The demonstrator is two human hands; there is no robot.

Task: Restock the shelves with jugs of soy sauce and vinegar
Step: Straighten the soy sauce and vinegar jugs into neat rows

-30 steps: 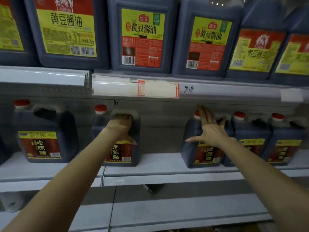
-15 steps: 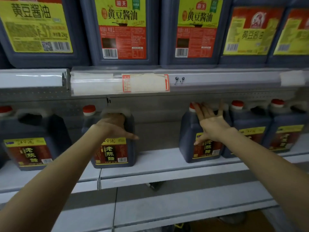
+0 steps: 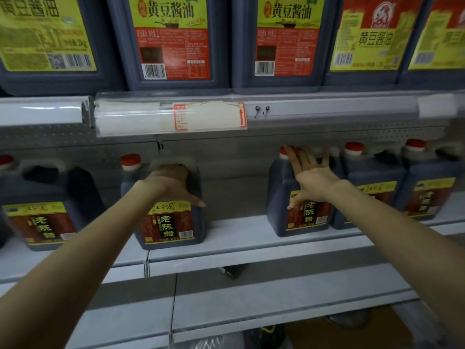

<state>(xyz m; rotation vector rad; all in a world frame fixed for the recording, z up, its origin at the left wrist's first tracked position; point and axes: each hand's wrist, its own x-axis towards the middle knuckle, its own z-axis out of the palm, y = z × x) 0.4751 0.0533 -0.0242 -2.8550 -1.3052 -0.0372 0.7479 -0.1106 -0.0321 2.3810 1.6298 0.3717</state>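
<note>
Asker: Head view only, so what is the left hand (image 3: 171, 183) on?

Watcher: It grips the top handle of a dark plastic vinegar jug (image 3: 168, 222) with a red cap and a red-and-yellow label. The fingers curl into the handle recess and are hidden past the knuckles. The thumb sticks out to the right along the label's upper edge.

Asker: Where does that jug stand?

Watcher: Upright on the white metal middle shelf (image 3: 239, 238), near its front edge.

Asker: And the right hand (image 3: 312, 180)?

Watcher: It lies flat against the upper front of a second vinegar jug (image 3: 279, 192) of the same kind, farther right on the same shelf. A bare stretch of shelf separates the two jugs. Its fingers (image 3: 293, 159) are straight and spread, with the tips up by the red cap and handle. The thumb points down-left onto the label, and the hand grasps nothing.

Asker: What is around them?

Watcher: Two matching jugs (image 3: 372, 172) (image 3: 432, 177) stand just beside the second one, to its right. A fifth jug (image 3: 50, 197) stands at the far left. Above is a row of large dark soy sauce jugs (image 3: 173, 39) with yellow-green and red labels. They sit behind a clear price rail (image 3: 327, 110) that holds a pale red-edged tag (image 3: 208, 117). A lower white shelf (image 3: 251, 295) runs beneath.
</note>
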